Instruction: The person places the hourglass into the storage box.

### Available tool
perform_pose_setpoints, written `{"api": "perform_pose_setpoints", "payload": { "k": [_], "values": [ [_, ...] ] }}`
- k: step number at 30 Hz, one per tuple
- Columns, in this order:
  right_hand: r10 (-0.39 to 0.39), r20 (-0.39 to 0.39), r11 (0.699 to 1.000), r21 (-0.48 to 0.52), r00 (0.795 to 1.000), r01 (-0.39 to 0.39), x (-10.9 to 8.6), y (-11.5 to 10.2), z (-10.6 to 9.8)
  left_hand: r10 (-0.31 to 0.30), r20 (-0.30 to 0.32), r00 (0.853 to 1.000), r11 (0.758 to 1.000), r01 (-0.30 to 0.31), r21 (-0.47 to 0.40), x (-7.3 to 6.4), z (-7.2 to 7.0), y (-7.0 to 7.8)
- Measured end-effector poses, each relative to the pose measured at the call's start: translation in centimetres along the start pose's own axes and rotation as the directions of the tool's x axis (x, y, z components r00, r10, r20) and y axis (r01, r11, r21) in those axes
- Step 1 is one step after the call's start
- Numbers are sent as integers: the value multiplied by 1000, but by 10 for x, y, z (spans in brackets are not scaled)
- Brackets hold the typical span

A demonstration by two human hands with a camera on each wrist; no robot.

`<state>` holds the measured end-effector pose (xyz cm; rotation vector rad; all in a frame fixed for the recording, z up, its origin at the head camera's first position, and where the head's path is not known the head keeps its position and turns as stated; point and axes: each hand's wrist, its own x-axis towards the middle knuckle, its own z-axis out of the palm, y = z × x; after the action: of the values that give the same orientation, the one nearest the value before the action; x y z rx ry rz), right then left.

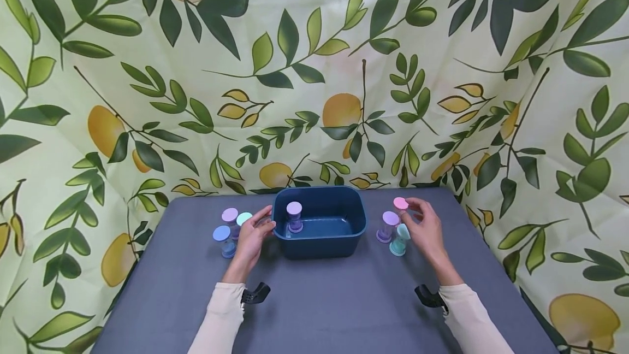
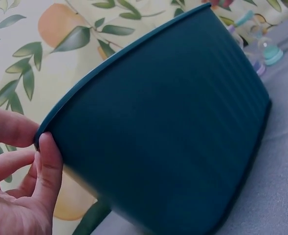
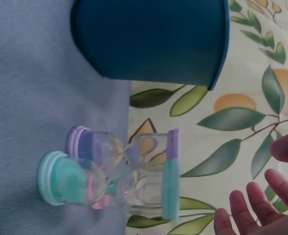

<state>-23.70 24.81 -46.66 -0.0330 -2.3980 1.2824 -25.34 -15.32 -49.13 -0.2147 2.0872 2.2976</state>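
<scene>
My left hand (image 1: 252, 238) pinches the left rim of a dark blue bin (image 1: 316, 249) between thumb and fingers; the left wrist view shows the thumb (image 2: 50, 169) against its outer wall. Inside the bin, at its left, stands an hourglass with a lilac cap (image 1: 294, 209) and purple sand. My right hand (image 1: 427, 229) hovers by three hourglasses: pink (image 1: 400, 203), purple (image 1: 388, 226) and teal (image 1: 400, 240). In the right wrist view its fingers (image 3: 261, 203) are spread and hold nothing, apart from the teal hourglass (image 3: 68, 178). There the pink one is mostly hidden behind the teal one.
Left of the bin stand three more hourglasses: blue (image 1: 224, 241), lilac-capped (image 1: 230, 216) and mint-capped (image 1: 243, 218), the last partly behind my left hand. A grey cloth covers the table (image 1: 334, 305). Leaf-and-fruit patterned fabric (image 1: 304, 92) hangs behind and at both sides.
</scene>
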Motion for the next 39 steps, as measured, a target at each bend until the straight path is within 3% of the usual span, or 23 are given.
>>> {"api": "perform_pose_setpoints", "payload": {
  "k": [11,22,39],
  "values": [
    [68,44,997,-37,997,-66,-2,17,-6,6,-10,1000,1000,-6,0,2,4,7],
    [121,238,984,-159,964,-84,-13,35,-7,2,-9,1000,1000,-1,21,2,3,4],
    [188,262,978,-136,946,-157,-22,53,-2,-13,-17,1000,1000,13,16,-3,0,2]
  ]
}}
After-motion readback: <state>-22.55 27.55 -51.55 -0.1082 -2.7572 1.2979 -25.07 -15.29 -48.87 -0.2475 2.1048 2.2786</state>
